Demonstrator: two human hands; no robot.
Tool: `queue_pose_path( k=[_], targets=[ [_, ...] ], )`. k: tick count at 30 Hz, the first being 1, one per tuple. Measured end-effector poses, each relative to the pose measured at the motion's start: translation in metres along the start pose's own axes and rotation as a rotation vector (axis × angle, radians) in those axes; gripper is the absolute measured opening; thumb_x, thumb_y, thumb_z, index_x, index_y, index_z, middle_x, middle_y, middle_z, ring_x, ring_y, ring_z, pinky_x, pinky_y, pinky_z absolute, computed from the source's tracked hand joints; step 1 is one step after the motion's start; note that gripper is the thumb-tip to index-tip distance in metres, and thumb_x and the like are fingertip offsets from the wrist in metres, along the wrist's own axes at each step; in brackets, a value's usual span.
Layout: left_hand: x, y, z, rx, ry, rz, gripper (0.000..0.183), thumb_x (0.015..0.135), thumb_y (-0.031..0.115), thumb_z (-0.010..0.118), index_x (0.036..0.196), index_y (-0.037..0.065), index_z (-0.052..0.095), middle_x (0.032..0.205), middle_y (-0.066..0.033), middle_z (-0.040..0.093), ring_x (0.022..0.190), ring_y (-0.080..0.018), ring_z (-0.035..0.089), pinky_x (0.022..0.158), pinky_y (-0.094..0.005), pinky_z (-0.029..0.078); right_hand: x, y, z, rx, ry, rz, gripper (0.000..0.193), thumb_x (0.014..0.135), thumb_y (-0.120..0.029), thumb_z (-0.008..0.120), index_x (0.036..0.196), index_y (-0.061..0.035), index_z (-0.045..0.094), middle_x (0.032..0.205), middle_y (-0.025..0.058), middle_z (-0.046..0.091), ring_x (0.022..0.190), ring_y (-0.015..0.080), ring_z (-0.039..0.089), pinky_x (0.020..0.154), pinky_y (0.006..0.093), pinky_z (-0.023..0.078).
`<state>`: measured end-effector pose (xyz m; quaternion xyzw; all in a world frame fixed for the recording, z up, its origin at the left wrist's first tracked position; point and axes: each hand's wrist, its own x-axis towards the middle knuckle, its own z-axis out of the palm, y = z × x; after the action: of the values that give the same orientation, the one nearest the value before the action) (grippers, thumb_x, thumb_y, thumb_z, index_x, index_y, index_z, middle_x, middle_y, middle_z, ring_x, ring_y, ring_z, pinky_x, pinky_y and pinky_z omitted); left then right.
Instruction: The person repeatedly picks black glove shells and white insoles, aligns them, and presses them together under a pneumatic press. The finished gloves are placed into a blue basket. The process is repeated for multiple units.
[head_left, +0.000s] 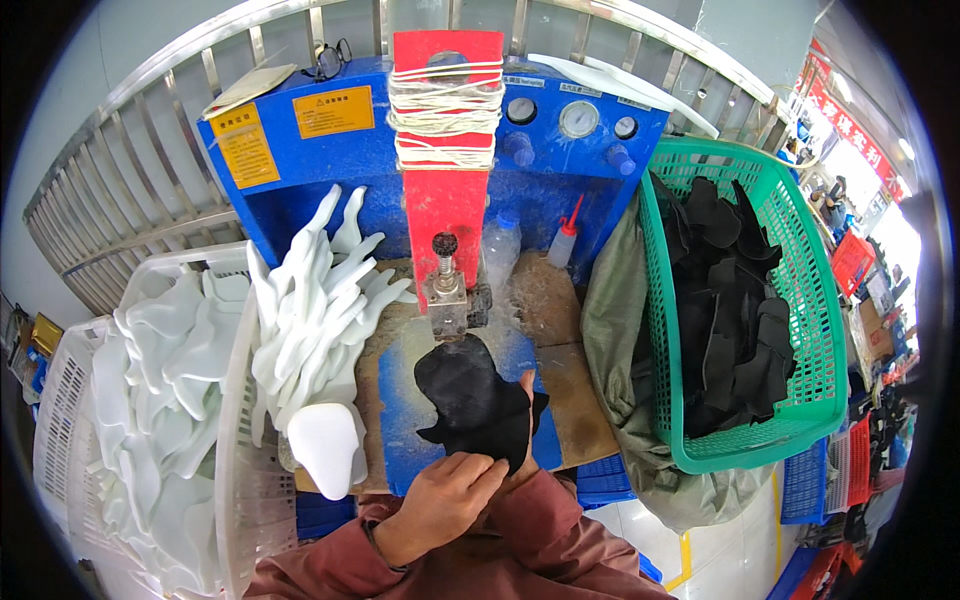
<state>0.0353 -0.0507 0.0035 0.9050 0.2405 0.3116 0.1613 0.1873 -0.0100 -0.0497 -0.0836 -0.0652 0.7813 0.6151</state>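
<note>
A soft black cut piece [475, 400], like fabric or thin foam, is held over the blue worktop below the machine's metal head [447, 305]. My left hand [445, 508] is closed, its fingers pinching the lower edge of that piece. Along the right edge, my right hand [528, 440] grips the same piece, a digit pointing up beside it; the black material hides much of this hand. The upper end of the piece reaches close to the metal head; whether they touch, I cannot tell.
White curved foam-like pieces fill a white basket [232, 440] and lie heaped [310, 310] left of the blue machine [350, 155]. A red arm [440, 215] wrapped in cord stands centrally. At right, a green basket [815, 400] contains black pieces. Behind the worktop are bottles [563, 245].
</note>
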Motion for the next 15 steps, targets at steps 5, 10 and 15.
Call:
queue_pose_path(
  k=[5, 10, 15],
  targets=[
    [0.007, -0.001, 0.003, 0.005, -0.009, 0.019, 0.031, 0.088, 0.011, 0.064, 0.117, 0.000, 0.069, 0.105, -0.0074, 0.062, 0.092, -0.0234, 0.066, 0.078, -0.0333, 0.056, -0.001, -0.010, 0.001, 0.045, -0.071, -0.058, 0.090, 0.103, -0.075, 0.025, 0.156, -0.0049, 0.041, 0.152, 0.0144, 0.052, 0.137, 0.0307, 0.052, 0.117, 0.0436, 0.039],
    [0.017, -0.008, 0.008, -0.005, 0.003, 0.025, 0.030, 0.088, 0.010, 0.064, 0.116, 0.001, 0.069, 0.104, -0.0067, 0.062, 0.091, -0.0238, 0.066, 0.077, -0.0340, 0.056, 0.005, -0.017, -0.001, 0.010, -0.023, -0.146, 0.090, 0.102, -0.075, 0.026, 0.156, -0.0035, 0.041, 0.152, 0.0154, 0.052, 0.137, 0.0308, 0.052, 0.119, 0.0429, 0.038],
    [0.027, -0.017, 0.012, -0.004, 0.006, 0.016, 0.030, 0.087, 0.010, 0.065, 0.116, 0.002, 0.069, 0.102, -0.0065, 0.063, 0.091, -0.0246, 0.066, 0.076, -0.0349, 0.057, 0.020, -0.024, -0.001, 0.053, -0.095, -0.194, 0.088, 0.103, -0.074, 0.027, 0.156, -0.0049, 0.041, 0.150, 0.0143, 0.053, 0.136, 0.0303, 0.053, 0.118, 0.0412, 0.039]
  ],
)
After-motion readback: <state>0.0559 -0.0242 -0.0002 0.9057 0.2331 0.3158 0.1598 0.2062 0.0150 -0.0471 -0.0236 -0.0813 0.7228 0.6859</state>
